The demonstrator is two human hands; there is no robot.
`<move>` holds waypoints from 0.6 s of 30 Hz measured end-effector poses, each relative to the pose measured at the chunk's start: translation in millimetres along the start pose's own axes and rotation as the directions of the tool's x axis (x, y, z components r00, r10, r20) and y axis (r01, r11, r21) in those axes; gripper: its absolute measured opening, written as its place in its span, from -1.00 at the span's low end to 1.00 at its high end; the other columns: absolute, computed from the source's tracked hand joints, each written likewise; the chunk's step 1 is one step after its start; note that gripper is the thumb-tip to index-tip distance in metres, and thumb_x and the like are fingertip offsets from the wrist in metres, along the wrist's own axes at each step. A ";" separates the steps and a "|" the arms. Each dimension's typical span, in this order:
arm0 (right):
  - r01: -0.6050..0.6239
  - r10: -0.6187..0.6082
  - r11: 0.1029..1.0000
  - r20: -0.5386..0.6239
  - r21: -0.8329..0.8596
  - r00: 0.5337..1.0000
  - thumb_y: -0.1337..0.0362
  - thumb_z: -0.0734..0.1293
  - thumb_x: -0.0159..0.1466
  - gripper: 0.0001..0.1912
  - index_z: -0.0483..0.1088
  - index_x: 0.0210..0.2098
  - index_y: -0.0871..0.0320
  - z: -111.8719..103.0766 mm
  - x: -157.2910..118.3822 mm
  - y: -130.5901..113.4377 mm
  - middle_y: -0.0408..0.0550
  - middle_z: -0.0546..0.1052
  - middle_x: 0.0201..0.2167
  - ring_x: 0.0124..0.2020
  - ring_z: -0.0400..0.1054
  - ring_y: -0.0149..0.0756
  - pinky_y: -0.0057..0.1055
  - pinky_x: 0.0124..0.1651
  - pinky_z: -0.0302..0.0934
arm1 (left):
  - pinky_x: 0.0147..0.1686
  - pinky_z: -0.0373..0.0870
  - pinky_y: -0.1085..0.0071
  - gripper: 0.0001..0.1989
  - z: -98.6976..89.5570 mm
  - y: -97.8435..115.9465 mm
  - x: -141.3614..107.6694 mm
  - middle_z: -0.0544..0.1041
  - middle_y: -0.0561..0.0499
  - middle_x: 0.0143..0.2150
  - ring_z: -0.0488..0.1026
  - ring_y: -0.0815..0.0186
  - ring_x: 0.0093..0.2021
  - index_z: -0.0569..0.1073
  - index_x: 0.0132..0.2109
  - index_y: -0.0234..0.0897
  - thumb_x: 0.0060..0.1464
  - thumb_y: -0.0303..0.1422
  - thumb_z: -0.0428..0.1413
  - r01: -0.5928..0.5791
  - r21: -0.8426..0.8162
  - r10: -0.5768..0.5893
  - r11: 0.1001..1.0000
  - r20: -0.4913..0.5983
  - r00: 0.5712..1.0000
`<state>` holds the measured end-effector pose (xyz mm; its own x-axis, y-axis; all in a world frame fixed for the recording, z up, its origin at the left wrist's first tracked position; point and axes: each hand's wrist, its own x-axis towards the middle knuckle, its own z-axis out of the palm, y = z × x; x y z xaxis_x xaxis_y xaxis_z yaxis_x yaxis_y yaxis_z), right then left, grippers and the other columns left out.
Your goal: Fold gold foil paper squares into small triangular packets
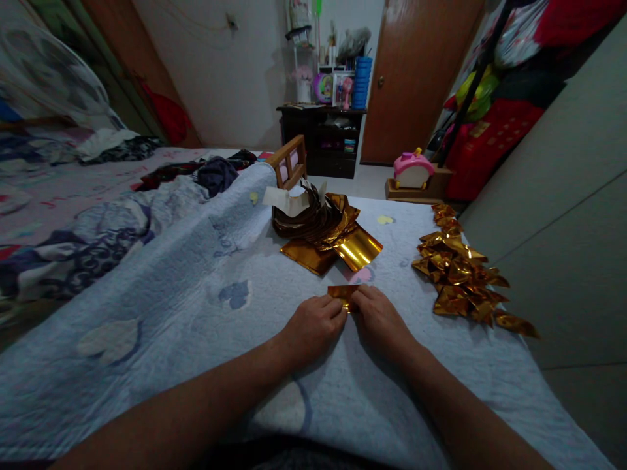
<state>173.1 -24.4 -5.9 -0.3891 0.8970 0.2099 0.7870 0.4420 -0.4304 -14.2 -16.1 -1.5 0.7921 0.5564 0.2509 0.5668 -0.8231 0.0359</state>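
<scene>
Between my hands, low over the bed cover, is a small piece of gold foil paper (343,290), folded into a narrow strip. My left hand (317,321) grips its left and near side with curled fingers. At its right end, my right hand (376,314) pinches it the same way. Just beyond lies a fanned stack of gold foil sheets (321,225), brown and white on their undersides, with a few loose shiny sheets (358,248) at its near edge. On the right, a heap of folded gold foil pieces (458,271) rests along the bed's edge.
The blue quilted bed cover (196,326) slopes up at left toward rumpled clothes (215,175). A wooden bed rail (292,160) stands behind the stack. Farther back are a dark cabinet (318,140), a door (421,78) and a pink toy case (414,171). A pale wardrobe (553,228) borders the right side.
</scene>
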 end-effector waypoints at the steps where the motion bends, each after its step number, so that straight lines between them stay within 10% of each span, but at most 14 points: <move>1: -0.023 0.023 1.000 0.003 0.009 1.000 0.54 0.21 0.33 -0.80 0.40 -0.29 0.16 1.0 0.8 0.0 0.00 0.48 -0.24 -0.19 0.30 -0.22 -0.34 -0.10 0.14 | -0.27 0.43 0.29 -0.82 0.2 -0.4 -0.2 0.57 -0.07 -0.25 0.49 0.18 -0.23 0.51 -0.17 -0.34 0.33 -0.49 0.01 0.005 -0.011 -0.005 1.000 -0.002 1.000; 11: -0.185 0.191 0.969 0.024 -0.162 0.981 0.35 0.26 0.41 -0.91 0.40 -0.22 0.17 1.8 8.1 -14.5 0.03 0.50 -0.20 -0.15 0.32 -0.14 -0.28 -0.11 0.07 | -0.05 0.41 0.28 -0.81 7.0 -9.9 2.2 0.62 -0.07 -0.08 0.53 0.19 -0.09 0.49 0.00 -0.26 0.30 -0.49 0.07 0.219 -0.481 -0.304 0.849 -0.105 0.947; 18: -0.211 0.224 0.950 0.032 -0.232 0.974 0.27 0.28 0.41 -0.89 0.40 -0.19 0.17 0.5 9.7 -20.5 0.04 0.50 -0.18 -0.13 0.33 -0.11 -0.25 -0.13 0.03 | -0.07 0.28 0.21 -0.96 5.1 -14.0 8.9 0.55 -0.03 -0.22 0.44 0.15 -0.13 0.45 -0.22 -0.27 0.20 -0.47 0.16 0.405 -0.435 -0.420 0.804 0.066 0.905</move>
<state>152.9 -24.8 4.5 -0.2181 0.9727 0.0797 0.9405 0.2313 -0.2488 -13.9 1.0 -4.6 0.4940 0.8567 0.1485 0.6777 -0.4863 0.5516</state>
